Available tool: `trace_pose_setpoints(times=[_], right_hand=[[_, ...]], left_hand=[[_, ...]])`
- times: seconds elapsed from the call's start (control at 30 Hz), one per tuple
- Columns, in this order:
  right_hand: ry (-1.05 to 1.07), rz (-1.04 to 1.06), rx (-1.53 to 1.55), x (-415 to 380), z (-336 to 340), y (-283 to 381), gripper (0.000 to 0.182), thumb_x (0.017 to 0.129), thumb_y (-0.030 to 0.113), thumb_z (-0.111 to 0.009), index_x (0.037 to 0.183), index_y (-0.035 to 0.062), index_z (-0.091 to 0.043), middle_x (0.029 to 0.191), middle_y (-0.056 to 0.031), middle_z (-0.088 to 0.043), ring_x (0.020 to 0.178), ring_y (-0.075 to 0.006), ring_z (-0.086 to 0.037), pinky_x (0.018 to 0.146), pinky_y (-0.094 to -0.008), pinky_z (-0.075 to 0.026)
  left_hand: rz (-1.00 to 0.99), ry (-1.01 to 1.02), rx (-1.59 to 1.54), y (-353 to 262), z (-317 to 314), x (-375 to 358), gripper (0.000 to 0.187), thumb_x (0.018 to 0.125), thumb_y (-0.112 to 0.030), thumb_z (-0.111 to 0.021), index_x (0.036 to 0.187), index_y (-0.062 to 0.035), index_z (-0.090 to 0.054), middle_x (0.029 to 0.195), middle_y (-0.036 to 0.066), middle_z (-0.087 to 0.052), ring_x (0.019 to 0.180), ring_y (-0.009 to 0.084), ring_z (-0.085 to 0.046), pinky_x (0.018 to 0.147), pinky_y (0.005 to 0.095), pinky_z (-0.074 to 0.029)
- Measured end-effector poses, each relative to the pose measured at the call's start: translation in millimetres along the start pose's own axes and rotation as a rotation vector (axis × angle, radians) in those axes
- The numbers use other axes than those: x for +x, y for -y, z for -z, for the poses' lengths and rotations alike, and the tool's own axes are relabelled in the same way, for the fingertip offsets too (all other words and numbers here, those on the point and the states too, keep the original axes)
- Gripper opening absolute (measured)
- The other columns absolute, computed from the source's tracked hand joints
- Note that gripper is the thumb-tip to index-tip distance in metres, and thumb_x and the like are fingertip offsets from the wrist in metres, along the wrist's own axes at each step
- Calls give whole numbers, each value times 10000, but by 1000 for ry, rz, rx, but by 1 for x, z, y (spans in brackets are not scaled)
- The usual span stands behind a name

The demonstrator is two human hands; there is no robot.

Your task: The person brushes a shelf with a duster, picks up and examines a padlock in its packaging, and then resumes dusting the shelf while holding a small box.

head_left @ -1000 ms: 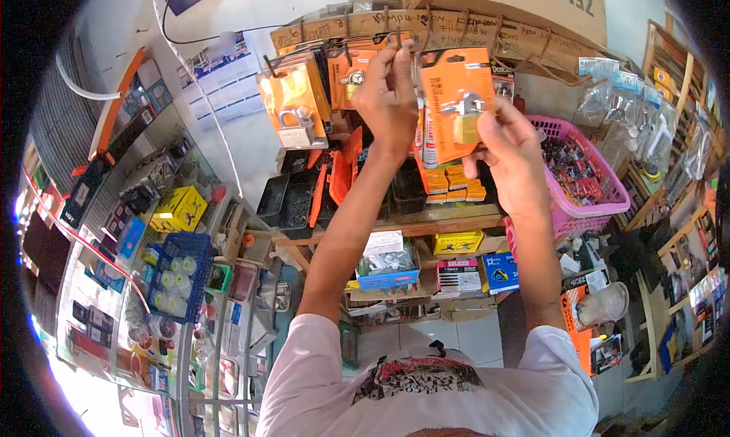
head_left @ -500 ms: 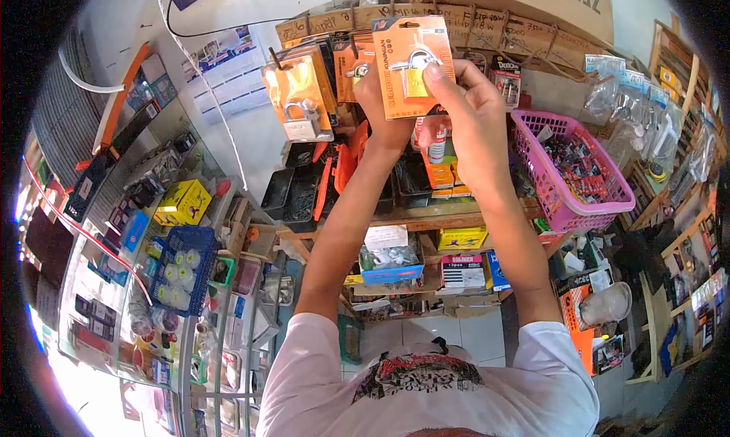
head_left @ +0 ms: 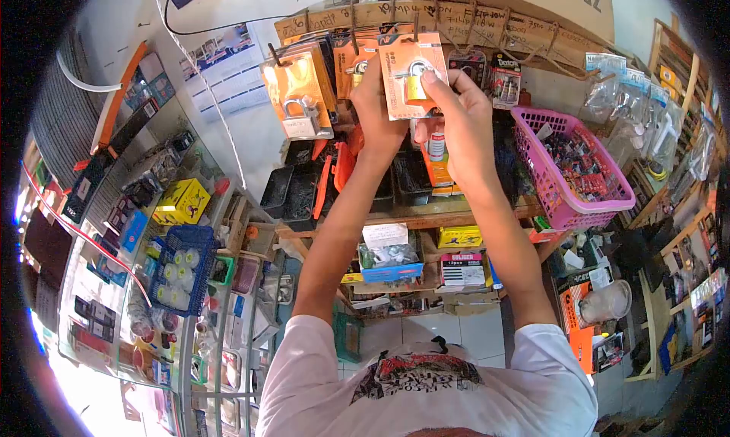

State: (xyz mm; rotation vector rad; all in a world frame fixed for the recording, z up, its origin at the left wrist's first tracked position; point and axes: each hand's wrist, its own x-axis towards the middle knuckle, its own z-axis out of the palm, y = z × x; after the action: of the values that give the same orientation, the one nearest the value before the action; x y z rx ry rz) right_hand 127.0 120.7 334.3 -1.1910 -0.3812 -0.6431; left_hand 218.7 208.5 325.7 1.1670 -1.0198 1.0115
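Note:
A padlock in an orange blister pack (head_left: 397, 95) faces me, its brass body and steel shackle under clear plastic. My right hand (head_left: 468, 110) is closed on its right side, the thumb pressed on the front over the padlock. A dark hook (head_left: 416, 25) shows at the pack's top edge. At the pack's left edge is my left hand (head_left: 372, 114), its fingers mostly hidden behind the card. To the left hangs another padlock pack (head_left: 299, 95) with a silver-coloured lock, and between them a further orange pack (head_left: 353, 57) is partly covered by my left hand.
A wooden rail (head_left: 334, 28) with handwriting holds the hooks. Black trays (head_left: 293, 193) sit on the shelf below. A pink basket (head_left: 566, 212) of small packets stands right; a blue basket (head_left: 182, 289) lies left. A white cord (head_left: 199, 68) hangs at the left.
The padlock pack has moved down slightly and away from me, with my right hand on it. The hook now shows at its top edge. My left hand stays close beside it.

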Motion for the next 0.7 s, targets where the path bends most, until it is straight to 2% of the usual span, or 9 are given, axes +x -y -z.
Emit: trace_pose_setpoints(times=[0.1,0.13,0.23,0.27,0.37,0.5,0.53,0.7], right_hand=[[-35,30,-5,5,6,-16,273,961,273,-651,1004,12,-584,780,-72,-667,471,-95,-557,438,-229,-448],[-26,19,6,8,11,-24,306,960,280,-656,1070,1,-595,820,-62,-678,477,-84,-552,431,-216,-427],[-34,61,-11,18,15,-41,309,963,291,-655,1079,12,-591,801,-40,-659,498,-72,-557,433,-222,-435],[-53,64,-52,21,14,-41,297,971,300,-644,1062,20,-598,789,-25,-646,525,-67,-563,443,-229,-442],[-46,65,-58,41,15,-51,292,974,305,-640,1045,25,-604,795,-23,-649,546,-65,-568,457,-231,-448],[-77,11,-55,70,16,-73,264,965,278,-653,1046,34,-594,758,-12,-603,512,-75,-520,477,-232,-409],[-67,48,-74,77,18,-80,301,960,316,-656,1048,34,-594,736,-7,-585,519,-82,-522,484,-242,-404],[-57,58,-123,96,19,-97,359,953,375,-652,1062,38,-597,729,-3,-574,522,-91,-520,491,-251,-389]], left_hand=[[167,-107,-175,13,0,-29,324,953,9,-554,1275,38,-529,1186,158,-651,966,184,-660,789,290,-543],[186,-86,-151,11,6,-35,323,976,24,-505,1297,54,-492,1248,198,-620,912,183,-686,708,254,-533],[426,-64,-249,-11,19,-51,319,992,-14,-510,1303,48,-482,1271,199,-608,817,155,-697,626,217,-506],[421,-73,-212,-15,22,-52,326,999,-58,-529,1307,36,-480,1300,196,-593,758,136,-693,579,199,-479],[358,-27,-181,-24,32,-47,345,994,-87,-553,1311,29,-481,1300,187,-594,769,143,-690,582,204,-482],[447,104,-94,-27,46,-43,375,995,-124,-551,1343,3,-498,1276,145,-601,835,130,-681,619,205,-465],[503,140,-102,-27,48,-43,403,997,-144,-547,1375,-13,-496,1223,111,-609,843,116,-673,628,199,-448],[555,177,-58,-19,54,-48,440,995,-153,-559,1407,-24,-478,1160,88,-616,832,104,-665,628,201,-440]])
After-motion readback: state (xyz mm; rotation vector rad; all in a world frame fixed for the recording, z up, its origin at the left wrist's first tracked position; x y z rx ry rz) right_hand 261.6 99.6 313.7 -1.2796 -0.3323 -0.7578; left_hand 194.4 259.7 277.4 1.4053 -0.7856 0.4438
